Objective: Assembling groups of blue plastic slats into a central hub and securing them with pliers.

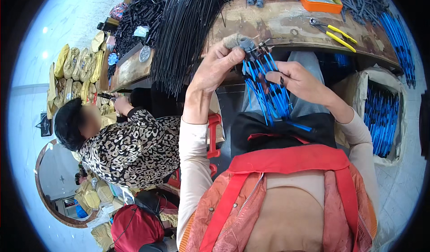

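Observation:
In front of my lap, my left hand [218, 63] is closed, pinching a small grey plastic fitting [246, 44] between thumb and a covered forefinger. A bundle of thin blue rods with black ends [271, 97] hangs just right of that hand, fanning down over my lap. Closed around the upper right side of this bundle is my right hand [293, 79], its thumb pressed over the rods. Thin metal tips stick out at the bundle's top. Where the fitting meets the rods is too small to tell. One blue rod [299, 126] lies across my dark apron.
Yellow-handled pliers [335, 33] and an orange tin [320, 1] lie on the wooden bench [268, 23]. Long black rods [186, 32] overhang its edge. A lined box of blue rods [380, 117] stands at right. Another person [130, 144] sits at left beside a red stool [214, 138].

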Tool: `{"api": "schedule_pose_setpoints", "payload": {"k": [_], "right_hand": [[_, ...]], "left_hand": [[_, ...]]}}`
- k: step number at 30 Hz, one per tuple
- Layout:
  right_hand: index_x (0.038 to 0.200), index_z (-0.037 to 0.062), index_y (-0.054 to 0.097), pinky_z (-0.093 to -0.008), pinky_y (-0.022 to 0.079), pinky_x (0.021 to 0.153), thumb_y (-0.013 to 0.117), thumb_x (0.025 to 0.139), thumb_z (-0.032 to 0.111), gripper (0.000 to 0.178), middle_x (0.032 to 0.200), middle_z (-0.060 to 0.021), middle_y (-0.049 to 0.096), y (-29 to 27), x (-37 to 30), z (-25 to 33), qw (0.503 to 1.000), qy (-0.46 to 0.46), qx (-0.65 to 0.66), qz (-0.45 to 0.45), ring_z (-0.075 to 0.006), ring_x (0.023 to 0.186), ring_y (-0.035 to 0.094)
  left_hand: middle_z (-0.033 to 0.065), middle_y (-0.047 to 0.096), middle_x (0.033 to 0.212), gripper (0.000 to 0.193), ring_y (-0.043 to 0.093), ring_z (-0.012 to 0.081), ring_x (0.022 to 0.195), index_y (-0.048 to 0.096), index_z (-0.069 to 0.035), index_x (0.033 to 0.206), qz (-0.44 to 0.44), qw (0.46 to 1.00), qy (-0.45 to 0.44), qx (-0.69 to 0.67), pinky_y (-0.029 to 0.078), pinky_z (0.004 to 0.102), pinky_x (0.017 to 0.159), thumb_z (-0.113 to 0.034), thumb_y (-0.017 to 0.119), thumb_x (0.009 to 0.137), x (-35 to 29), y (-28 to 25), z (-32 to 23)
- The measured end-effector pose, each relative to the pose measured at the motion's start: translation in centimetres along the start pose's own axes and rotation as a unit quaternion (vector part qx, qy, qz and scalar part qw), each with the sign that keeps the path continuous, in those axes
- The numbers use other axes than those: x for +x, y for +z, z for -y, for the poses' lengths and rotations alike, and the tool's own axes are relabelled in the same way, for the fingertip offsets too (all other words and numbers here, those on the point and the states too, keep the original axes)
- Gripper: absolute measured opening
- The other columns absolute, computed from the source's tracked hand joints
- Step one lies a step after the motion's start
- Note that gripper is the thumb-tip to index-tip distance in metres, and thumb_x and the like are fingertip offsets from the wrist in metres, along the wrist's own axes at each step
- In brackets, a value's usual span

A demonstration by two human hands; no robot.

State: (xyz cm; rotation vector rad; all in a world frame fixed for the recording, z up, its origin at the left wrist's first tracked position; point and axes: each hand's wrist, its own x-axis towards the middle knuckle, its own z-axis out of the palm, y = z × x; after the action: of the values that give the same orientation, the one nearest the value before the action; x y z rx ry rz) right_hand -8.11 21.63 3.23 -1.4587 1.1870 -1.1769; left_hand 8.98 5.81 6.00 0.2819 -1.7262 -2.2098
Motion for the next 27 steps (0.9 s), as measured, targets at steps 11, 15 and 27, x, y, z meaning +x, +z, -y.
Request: {"api": "schedule_pose_setpoints", "payload": {"k": [11, 15, 27], "right_hand": [[0.093, -0.0002, 0.058, -0.0241, 0.043, 0.067, 0.051, 0.101, 0.017, 0.020, 0.076, 0.0039, 0.054, -0.1, -0.6, -0.5, 0.999, 0.034, 0.034, -0.018, -0.0034, 0.074, 0.046], [0.099, -0.0033, 0.062, -0.0269, 0.046, 0.066, 0.053, 0.101, 0.028, 0.032, 0.076, -0.0026, 0.064, -0.3, 0.0, -0.2, 0.999, 0.016, 0.028, -0.021, -0.0057, 0.070, 0.050], [0.096, -0.0052, 0.061, -0.0282, 0.048, 0.064, 0.055, 0.100, 0.022, 0.028, 0.072, -0.0094, 0.063, 0.6, -0.8, -1.0, 0.998, 0.004, 0.046, -0.032, -0.0070, 0.068, 0.053]], "left_hand": [[0.0070, 0.065, 0.111, 0.036, 0.058, 0.0121, 0.103, 0.057, 0.003, 0.125, -0.148, 0.975, 0.051, 0.160, 0.045, 0.0273, 0.093, -0.024, 0.045, 0.105, -1.0, 4.7, 1.4], [0.0223, 0.064, 0.118, 0.043, 0.066, 0.0241, 0.105, 0.054, 0.003, 0.122, -0.111, 0.989, 0.041, 0.091, 0.052, 0.0376, 0.094, -0.033, 0.038, 0.106, -0.3, 3.8, 0.3], [0.0279, 0.061, 0.121, 0.047, 0.064, 0.0316, 0.111, 0.053, 0.004, 0.120, -0.088, 0.991, 0.079, 0.057, 0.055, 0.0394, 0.090, -0.039, 0.046, 0.102, -0.8, 5.3, 1.2]]}}
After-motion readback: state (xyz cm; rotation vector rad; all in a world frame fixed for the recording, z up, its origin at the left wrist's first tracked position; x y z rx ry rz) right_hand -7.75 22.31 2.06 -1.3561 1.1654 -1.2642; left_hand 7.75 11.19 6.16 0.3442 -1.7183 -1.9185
